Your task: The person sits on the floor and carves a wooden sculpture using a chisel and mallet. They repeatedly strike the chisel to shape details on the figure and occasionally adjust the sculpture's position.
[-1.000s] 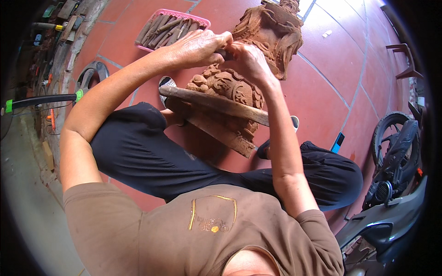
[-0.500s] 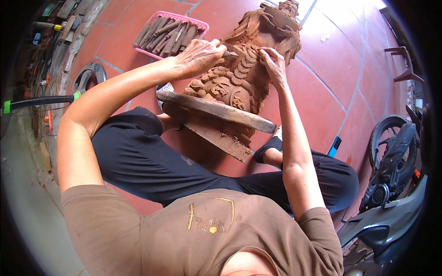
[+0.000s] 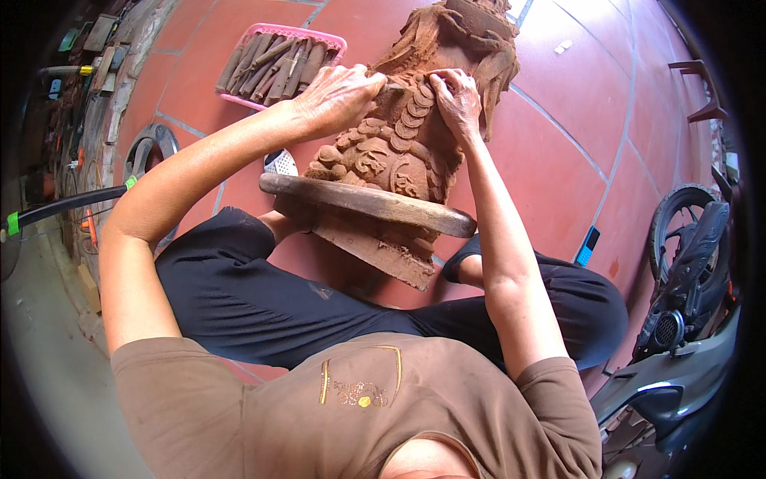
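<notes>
The carving (image 3: 409,128) runs lengthwise away between left hand (image 3: 339,97), closed on apparently a slim tool (image 3: 395,81), and right hand (image 3: 460,102), loosely curled against it.

Reddish-brown statue (image 3: 411,124), deeply carved, dusty; laid back lengthwise, base end nearest.

Rough, matt, wood-like surface of the carved figure (image 3: 408,148) at upper centre, smoother worn wood of the bar (image 3: 367,201) below, plastic basket (image 3: 299,32) at upper left, matt sticks (image 3: 275,68) inside, smooth glossy floor tiles (image 3: 550,199), matt cloth trousers (image 3: 327,307) and shirt (image 3: 311,435).
</notes>
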Demonstrator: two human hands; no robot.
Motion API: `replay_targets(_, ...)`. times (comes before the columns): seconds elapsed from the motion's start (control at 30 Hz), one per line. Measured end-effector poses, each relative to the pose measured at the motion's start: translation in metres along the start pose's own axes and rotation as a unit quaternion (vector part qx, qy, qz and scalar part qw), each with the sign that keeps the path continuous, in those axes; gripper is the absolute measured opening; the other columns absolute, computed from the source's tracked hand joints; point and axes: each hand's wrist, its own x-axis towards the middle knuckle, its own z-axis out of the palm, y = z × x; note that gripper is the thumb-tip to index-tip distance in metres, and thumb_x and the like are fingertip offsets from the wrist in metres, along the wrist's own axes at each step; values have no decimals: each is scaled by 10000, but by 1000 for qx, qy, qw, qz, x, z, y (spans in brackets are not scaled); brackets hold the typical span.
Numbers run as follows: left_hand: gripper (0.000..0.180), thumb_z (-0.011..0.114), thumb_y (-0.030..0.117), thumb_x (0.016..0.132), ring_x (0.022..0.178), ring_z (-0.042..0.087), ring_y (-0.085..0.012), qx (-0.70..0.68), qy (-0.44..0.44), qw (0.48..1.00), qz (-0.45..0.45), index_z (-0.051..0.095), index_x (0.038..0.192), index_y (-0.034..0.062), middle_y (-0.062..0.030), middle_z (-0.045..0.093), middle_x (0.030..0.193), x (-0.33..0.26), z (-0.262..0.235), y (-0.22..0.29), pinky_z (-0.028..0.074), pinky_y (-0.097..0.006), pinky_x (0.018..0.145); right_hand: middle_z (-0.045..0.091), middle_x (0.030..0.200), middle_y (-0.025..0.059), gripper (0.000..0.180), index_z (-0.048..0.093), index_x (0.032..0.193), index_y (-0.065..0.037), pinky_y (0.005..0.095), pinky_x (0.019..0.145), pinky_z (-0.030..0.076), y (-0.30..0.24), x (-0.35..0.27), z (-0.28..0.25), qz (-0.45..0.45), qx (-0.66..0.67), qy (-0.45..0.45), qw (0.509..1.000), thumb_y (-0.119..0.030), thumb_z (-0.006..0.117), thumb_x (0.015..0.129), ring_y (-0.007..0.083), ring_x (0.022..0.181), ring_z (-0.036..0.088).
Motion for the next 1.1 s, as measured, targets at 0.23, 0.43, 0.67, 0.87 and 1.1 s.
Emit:
replay_targets(0.23,342,603,142,886,678,655,-371,11,26,1000,1,547,1202,27,-187,617,837,0,17,10,525,-461,584,688,1054,31,212,751,975,-175,423,903,440,11,2,3,-1,29,-1,1000,-328,623,902,263,1041,599)
replay_targets(0.43,352,624,131,864,744,667,-367,-26,-60,998,14,593,1208,62,-171,634,838,-33,-4,11,535,-469,644,698,1007,64,189,744,977,-116,373,873,487,3,0,2,-17,15,26,999,-265,651,906,267,973,628)
replay_targets(0.67,264,568,84,876,726,675,-369,2,38,999,-18,594,1133,31,-209,648,869,-5,-3,6,534,-473,623,696,1037,28,191,754,964,-179,415,896,464,7,3,5,1,29,5,1000,-306,627,899,262,1025,610)
replay_targets(0.87,369,601,119,874,735,672,-374,-17,-17,1000,14,581,1239,67,-183,637,873,-33,11,10,536,-482,630,692,1047,26,192,753,962,-184,424,911,448,10,1,5,3,34,7,999,-317,630,897,268,1037,604)
replay_targets(1.1,189,586,139,894,721,674,-322,-52,41,998,2,633,1060,61,-183,640,780,-5,-3,-13,536,-458,617,689,1018,27,181,751,954,-183,410,870,475,8,4,6,-3,38,7,999,-305,630,898,268,997,614)
